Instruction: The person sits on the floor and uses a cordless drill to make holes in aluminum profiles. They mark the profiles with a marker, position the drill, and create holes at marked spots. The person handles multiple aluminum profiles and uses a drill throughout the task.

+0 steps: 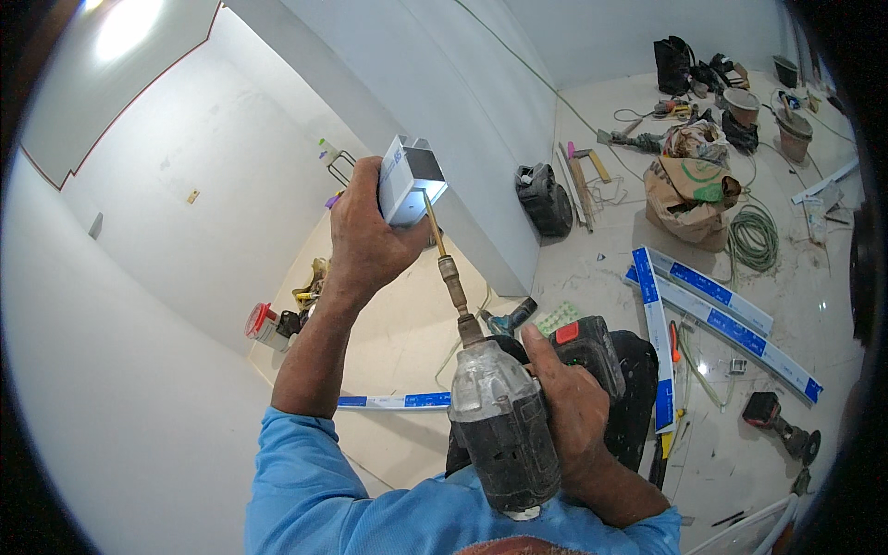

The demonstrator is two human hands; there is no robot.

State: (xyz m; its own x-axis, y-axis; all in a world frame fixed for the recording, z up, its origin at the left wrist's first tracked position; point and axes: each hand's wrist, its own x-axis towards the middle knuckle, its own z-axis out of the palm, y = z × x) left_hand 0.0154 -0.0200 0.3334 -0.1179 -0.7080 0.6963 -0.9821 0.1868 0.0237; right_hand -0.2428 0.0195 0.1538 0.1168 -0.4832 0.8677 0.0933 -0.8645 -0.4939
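Note:
My left hand [361,231] holds up a short white channel piece [403,194] with a dark square end, near the top middle of the view. My right hand [569,407] grips a silver-and-black cordless driver [499,444], its battery with a red button to the right. The driver's long brass-coloured bit [436,231] points up and reaches the lit lower face of the piece; whether its tip is engaged I cannot tell.
Blue-and-white strips [721,324] lie on the tiled floor at right, near an angle grinder [782,425], a coiled hose [754,239], paper sack [684,199], buckets [795,137] and a black bag [541,202]. A wall edge [504,231] stands beyond my hands.

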